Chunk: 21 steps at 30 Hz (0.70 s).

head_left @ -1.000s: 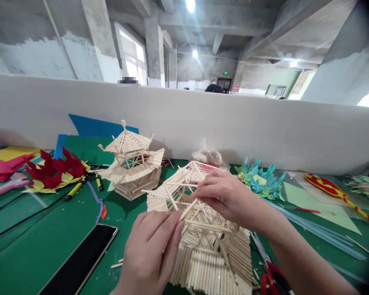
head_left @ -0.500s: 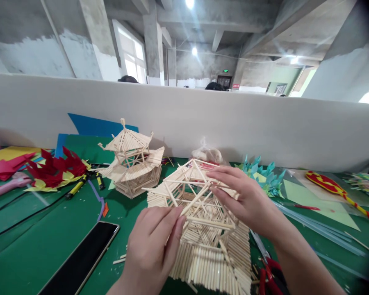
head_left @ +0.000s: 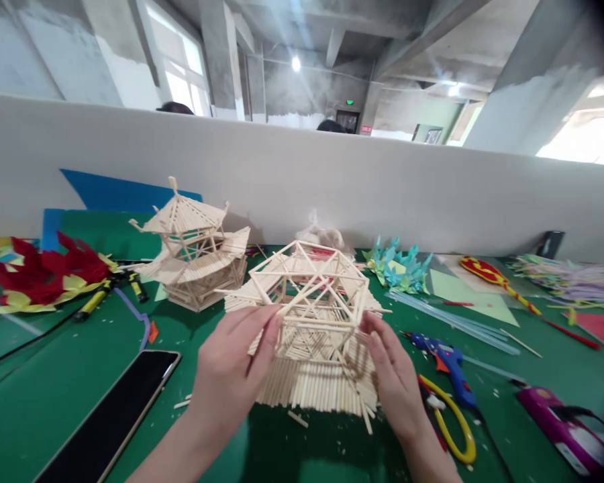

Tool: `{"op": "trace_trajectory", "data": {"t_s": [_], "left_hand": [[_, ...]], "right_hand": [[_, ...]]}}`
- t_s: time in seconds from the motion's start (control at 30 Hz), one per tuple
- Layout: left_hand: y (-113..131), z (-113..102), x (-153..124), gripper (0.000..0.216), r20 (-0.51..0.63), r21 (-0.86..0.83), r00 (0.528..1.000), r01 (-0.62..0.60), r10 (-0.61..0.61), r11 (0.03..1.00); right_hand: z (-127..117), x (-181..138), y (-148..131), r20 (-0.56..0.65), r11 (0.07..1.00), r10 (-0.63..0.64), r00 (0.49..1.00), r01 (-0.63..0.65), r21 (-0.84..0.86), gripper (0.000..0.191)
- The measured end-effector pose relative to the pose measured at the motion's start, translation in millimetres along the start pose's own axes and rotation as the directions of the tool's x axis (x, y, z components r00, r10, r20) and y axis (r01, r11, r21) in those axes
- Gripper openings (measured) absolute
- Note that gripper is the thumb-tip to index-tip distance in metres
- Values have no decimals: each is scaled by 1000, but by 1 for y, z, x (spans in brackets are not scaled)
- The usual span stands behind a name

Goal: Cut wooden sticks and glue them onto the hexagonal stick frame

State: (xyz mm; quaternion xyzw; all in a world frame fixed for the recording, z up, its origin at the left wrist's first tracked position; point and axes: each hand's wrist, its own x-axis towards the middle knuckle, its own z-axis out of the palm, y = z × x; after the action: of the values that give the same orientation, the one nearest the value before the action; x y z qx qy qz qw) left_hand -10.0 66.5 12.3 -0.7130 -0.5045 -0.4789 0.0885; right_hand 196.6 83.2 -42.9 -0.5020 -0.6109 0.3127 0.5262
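Head view: green table (head_left: 55,396) backed by a long white partition (head_left: 433,188). Centre front, a stick model (head_left: 309,322) sits on the table, an open lattice frame above layered stick eaves. Left hand (head_left: 231,376) at the model's left side, fingertips (head_left: 269,329) together and pressed on a frame stick, thumb under; grip looks like a light pinch on the frame. Right hand (head_left: 395,379) at the model's right edge, fingers loosely extended and slightly apart, tips touching the lower frame and eaves; not clearly clamped on anything. Behind and left of the model, apart from it, a finished stick pagoda (head_left: 191,251). Black phone (head_left: 111,416) flat, near the left forearm. Red and yellow paper cut-outs (head_left: 40,275) far left. Teal paper flowers (head_left: 400,265) behind right. Blue glue gun (head_left: 445,365) just right of the right hand, yellow-handled scissors (head_left: 453,429) beside it, touching or nearly so. Purple tool (head_left: 564,422) far right front. Loose stick bits (head_left: 296,419) on the table below the model.
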Motion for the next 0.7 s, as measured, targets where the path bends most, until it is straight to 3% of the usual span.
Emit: {"op": "trace_trajectory", "data": {"t_s": [0.17,0.4,0.7], "left_hand": [[-1,0,0,15,-5,-42,999,45,-46,998],[2,-2,3,17,-2,-68,995,101,-101,993],[-3,-5,-1,16,-8,-98,991,129,-130,987]], "right_hand": [[1,-6,-8,126,991,-86,988,98,-87,29],[2,-7,-19,204,977,-125,971,156,-144,19],[11,-15,-20,170,977,-88,981,119,-177,22]]}}
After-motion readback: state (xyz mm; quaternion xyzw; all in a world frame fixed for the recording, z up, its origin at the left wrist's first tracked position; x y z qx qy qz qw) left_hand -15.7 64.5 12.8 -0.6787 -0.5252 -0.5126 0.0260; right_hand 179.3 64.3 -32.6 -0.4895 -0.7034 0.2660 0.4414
